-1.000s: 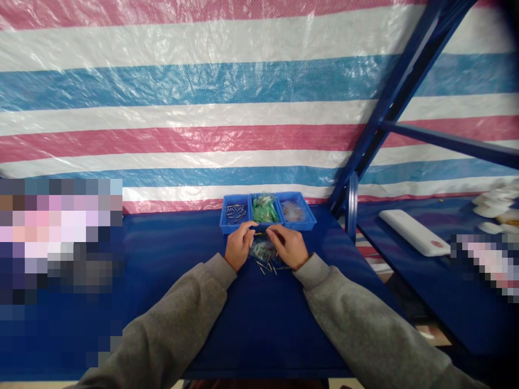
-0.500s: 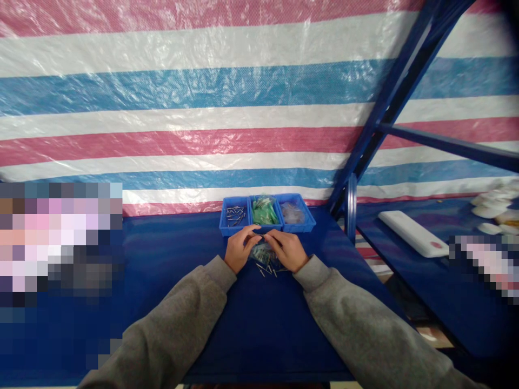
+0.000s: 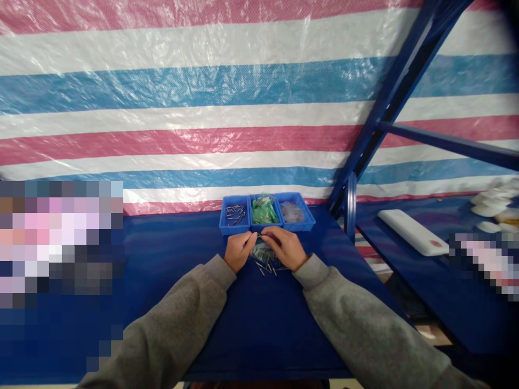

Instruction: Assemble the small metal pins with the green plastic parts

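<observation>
Hands (image 3: 239, 251) (image 3: 286, 247) slightly farther from the blue tray (image 3: 233, 231) than before

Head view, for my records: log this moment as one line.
left hand | right hand | both on thin metal pin | over clear plastic bag

Surface: blue table (image 3: 174, 237)
Far side: blue three-compartment plastic tray (image 3: 234, 231)
Nearer, in front of the tray: clear plastic bag (image 3: 261, 251), with loose metal pins (image 3: 265, 268) scattered beside it
</observation>
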`<state>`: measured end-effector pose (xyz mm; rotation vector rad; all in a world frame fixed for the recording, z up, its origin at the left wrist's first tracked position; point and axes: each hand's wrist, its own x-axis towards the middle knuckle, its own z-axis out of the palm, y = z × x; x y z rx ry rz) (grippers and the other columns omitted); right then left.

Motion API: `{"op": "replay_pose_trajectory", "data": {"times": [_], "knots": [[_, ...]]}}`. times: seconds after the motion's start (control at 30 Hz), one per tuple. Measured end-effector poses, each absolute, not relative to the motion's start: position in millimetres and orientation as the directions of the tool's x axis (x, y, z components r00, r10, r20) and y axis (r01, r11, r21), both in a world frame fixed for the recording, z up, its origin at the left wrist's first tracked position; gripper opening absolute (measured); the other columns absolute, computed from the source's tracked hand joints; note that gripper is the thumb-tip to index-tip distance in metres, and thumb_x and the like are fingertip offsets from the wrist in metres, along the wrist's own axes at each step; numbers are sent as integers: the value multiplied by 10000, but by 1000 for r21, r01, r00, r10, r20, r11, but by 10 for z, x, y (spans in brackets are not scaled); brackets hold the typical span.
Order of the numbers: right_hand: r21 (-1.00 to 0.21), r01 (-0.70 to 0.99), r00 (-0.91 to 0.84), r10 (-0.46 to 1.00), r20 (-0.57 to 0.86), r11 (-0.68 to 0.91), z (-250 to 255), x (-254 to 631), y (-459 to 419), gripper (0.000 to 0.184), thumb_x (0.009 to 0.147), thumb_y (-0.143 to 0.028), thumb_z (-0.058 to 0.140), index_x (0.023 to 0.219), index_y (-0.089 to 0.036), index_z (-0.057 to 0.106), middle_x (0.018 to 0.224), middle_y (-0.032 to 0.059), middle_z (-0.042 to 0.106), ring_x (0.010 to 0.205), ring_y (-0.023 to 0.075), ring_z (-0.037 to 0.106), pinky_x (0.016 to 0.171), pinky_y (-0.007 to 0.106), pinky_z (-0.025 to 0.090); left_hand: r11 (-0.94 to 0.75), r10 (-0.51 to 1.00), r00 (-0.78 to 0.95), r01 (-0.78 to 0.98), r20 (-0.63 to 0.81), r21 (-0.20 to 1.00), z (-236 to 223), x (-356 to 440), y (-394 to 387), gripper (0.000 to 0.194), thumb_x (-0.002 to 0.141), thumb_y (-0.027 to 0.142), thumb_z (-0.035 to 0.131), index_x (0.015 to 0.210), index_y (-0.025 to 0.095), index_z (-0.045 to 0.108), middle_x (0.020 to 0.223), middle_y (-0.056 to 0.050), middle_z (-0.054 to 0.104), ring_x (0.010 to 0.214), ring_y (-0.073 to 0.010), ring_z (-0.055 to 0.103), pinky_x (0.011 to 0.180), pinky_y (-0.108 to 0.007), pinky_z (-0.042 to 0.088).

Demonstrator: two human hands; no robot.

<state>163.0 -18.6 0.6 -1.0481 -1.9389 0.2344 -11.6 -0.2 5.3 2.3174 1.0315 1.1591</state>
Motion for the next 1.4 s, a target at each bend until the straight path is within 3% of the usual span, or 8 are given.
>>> {"op": "replay_pose_trajectory", "data": {"times": [0.33, 0.5, 0.63, 0.77, 0.87, 1.03, 1.17, 1.4], "knots": [[-492, 665, -269, 795, 544, 562, -51, 1628, -165, 263, 930, -312, 349, 818, -195, 557, 706, 19, 611, 658, 134, 588, 632, 223, 405, -784, 617, 375, 364, 691, 502, 48, -94, 27, 193, 858, 291, 506, 816, 155, 635, 765, -51, 656, 701, -136, 600, 684, -257, 481], [-466, 710, -223, 797, 562, 528, -42, 1639, -155, 352, 929, -347, 340, 691, -189, 546, 624, 23, 590, 611, 134, 570, 615, 224, 386, -756, 652, 308, 338, 693, 561, 80, -109, 9, 204, 883, 244, 461, 952, 161, 634, 984, -75, 667, 917, -167, 619, 845, -300, 481], [-483, 709, -179, 793, 582, 514, -18, 1646, -163, 358, 929, -348, 336, 718, -183, 574, 639, 34, 607, 624, 137, 583, 631, 224, 401, -726, 687, 347, 384, 639, 571, 61, -110, 14, 213, 892, 249, 448, 923, 164, 641, 858, -48, 678, 791, -142, 631, 761, -262, 491], [-503, 702, -125, 783, 610, 504, -4, 1653, -171, 364, 923, -360, 348, 722, -179, 592, 656, 47, 625, 628, 144, 592, 642, 232, 419, -770, 628, 367, 424, 687, 477, 26, -110, 41, 202, 869, 268, 495, 939, 171, 658, 802, -57, 661, 755, -156, 600, 733, -284, 474], [-518, 680, -105, 768, 632, 519, 10, 1650, -180, 337, 921, -353, 357, 771, -182, 606, 704, 52, 639, 670, 155, 601, 661, 247, 436, -757, 642, 338, 424, 688, 497, -1, -115, 55, 200, 848, 299, 528, 940, 174, 655, 780, -48, 656, 693, -141, 589, 690, -265, 472], [-501, 597, -245, 737, 629, 626, 31, 1617, -209, 241, 898, -340, 422, 934, -196, 611, 803, 51, 640, 727, 157, 595, 692, 266, 456, -677, 729, 260, 406, 633, 614, -50, -115, 53, 211, 834, 324, 543, 957, 160, 596, 672, 5, 627, 529, -88, 549, 586, -205, 454], [-485, 562, -341, 722, 603, 670, 13, 1600, -215, 220, 891, -326, 435, 899, -196, 612, 799, 45, 634, 680, 139, 584, 645, 248, 453, -664, 744, 270, 389, 611, 638, -53, -115, 43, 204, 833, 321, 539, 954, 162, 579, 527, 54, 554, 460, -73, 513, 535, -179, 431], [-509, 592, -256, 745, 616, 624, 0, 1621, -195, 217, 906, -281, 408, 851, -185, 596, 772, 45, 628, 724, 152, 594, 691, 255, 446, -698, 714, 304, 390, 631, 601, 25, -102, 28, 171, 829, 302, 549, 887, 164, 632, 811, -35, 672, 709, -126, 619, 704, -229, 477]]}}
